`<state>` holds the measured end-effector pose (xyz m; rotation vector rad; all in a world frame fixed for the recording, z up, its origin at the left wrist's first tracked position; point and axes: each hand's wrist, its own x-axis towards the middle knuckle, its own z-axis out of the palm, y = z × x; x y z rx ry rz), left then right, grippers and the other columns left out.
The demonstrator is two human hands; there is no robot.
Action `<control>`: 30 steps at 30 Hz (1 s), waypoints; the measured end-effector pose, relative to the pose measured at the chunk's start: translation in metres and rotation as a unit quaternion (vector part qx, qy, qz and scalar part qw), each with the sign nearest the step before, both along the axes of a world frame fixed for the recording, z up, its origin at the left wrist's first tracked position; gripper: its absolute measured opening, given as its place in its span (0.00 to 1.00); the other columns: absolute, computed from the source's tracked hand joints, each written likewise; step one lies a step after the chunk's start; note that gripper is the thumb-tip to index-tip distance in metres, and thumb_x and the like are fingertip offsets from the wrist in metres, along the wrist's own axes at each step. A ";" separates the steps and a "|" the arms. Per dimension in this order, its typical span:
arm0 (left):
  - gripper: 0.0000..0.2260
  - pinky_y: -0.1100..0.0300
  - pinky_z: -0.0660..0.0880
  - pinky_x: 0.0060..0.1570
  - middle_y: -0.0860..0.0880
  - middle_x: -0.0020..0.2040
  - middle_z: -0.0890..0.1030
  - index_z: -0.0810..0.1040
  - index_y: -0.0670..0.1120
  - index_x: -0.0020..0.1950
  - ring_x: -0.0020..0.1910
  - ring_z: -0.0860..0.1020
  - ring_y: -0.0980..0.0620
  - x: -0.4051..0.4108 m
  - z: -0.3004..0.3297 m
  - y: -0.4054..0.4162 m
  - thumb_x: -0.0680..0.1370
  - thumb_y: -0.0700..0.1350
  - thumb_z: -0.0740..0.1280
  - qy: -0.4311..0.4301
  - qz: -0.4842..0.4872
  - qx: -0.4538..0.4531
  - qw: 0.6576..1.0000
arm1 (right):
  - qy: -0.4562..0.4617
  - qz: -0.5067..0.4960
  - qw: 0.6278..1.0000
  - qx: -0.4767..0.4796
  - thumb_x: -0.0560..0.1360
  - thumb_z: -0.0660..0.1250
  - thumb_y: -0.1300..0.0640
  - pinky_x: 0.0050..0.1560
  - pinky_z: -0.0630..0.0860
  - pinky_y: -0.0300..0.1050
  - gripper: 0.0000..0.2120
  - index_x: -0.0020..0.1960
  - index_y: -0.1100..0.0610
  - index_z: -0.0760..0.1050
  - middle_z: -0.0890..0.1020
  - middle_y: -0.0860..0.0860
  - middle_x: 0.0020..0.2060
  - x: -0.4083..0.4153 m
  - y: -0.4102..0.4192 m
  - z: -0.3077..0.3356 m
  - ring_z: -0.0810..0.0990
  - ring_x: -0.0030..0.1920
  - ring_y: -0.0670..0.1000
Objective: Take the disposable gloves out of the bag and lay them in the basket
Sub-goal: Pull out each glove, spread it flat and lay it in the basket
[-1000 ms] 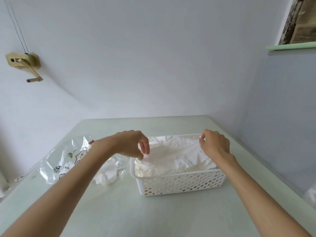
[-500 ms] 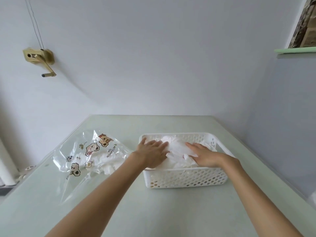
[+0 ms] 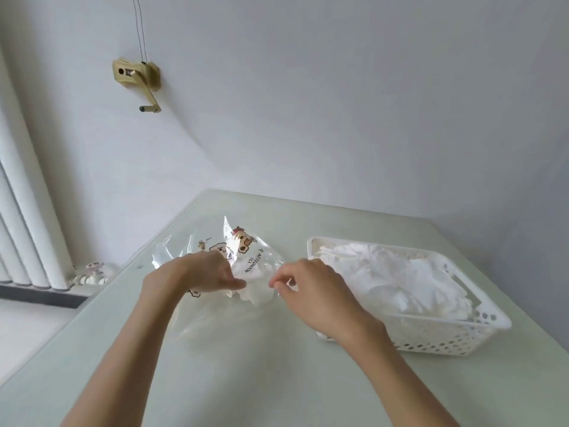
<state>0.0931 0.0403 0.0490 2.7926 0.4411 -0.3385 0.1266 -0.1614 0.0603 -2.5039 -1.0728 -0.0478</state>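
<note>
Both hands work at the clear printed bag (image 3: 246, 257) lying on the counter (image 3: 215, 380). Left hand (image 3: 206, 275) grips the bag film; right hand (image 3: 311, 291) pinches its edge beside the white gloves (image 3: 255, 292) showing at the mouth. Right of the right hand, the basket (image 3: 446, 337) holds more gloves; bare counter lies nearer the person.

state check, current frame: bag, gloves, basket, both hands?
bag: clear, printed, lying crumpled on the table, left of the basket, some gloves inside.
gloves in the bag: small white bunch at the hands.
basket: upright on the table, holding a pile of gloves.
left hand: on the bag, gripping it.
right hand: fingers curled at the bag; whether it pinches anything is unclear.
</note>
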 end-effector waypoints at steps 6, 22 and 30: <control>0.12 0.55 0.72 0.48 0.49 0.42 0.76 0.72 0.49 0.36 0.45 0.74 0.46 0.009 -0.011 0.010 0.78 0.51 0.62 -0.033 0.004 0.053 0.998 | -0.074 -0.065 0.986 -0.136 0.78 0.57 0.59 0.35 0.59 0.46 0.15 0.32 0.55 0.65 0.68 0.51 0.31 -0.001 0.038 -0.025 0.70 0.41 0.62; 0.11 0.60 0.74 0.43 0.45 0.40 0.85 0.79 0.41 0.47 0.33 0.79 0.47 0.013 -0.017 0.022 0.75 0.47 0.62 -0.165 0.128 -0.063 0.976 | 0.050 -0.031 0.997 0.039 0.75 0.66 0.51 0.45 0.73 0.43 0.05 0.40 0.46 0.74 0.79 0.45 0.39 0.021 0.042 0.000 0.77 0.39 0.48; 0.09 0.60 0.72 0.41 0.46 0.40 0.84 0.80 0.44 0.45 0.39 0.82 0.46 0.016 -0.015 0.018 0.75 0.48 0.63 -0.193 0.139 -0.053 0.970 | 0.194 0.077 0.969 0.133 0.80 0.61 0.59 0.45 0.75 0.42 0.06 0.45 0.55 0.72 0.85 0.48 0.44 0.023 0.026 0.022 0.84 0.44 0.46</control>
